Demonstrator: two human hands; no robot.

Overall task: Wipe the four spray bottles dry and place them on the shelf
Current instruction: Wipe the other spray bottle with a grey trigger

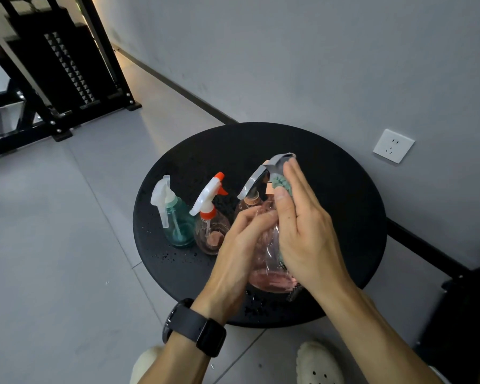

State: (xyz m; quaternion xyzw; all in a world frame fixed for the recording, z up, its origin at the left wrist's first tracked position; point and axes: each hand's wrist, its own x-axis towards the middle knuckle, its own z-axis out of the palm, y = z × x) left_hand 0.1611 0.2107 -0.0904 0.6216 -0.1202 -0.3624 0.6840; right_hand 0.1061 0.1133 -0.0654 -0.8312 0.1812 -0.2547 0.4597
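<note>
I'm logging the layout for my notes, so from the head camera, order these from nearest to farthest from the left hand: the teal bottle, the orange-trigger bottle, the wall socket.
Measured from the left hand, which holds the pink bottle:
1. Orange-trigger bottle, just left of the hand on the round table.
2. Teal bottle, further left, beside the orange-trigger one.
3. Wall socket, far right, on the wall.
</note>
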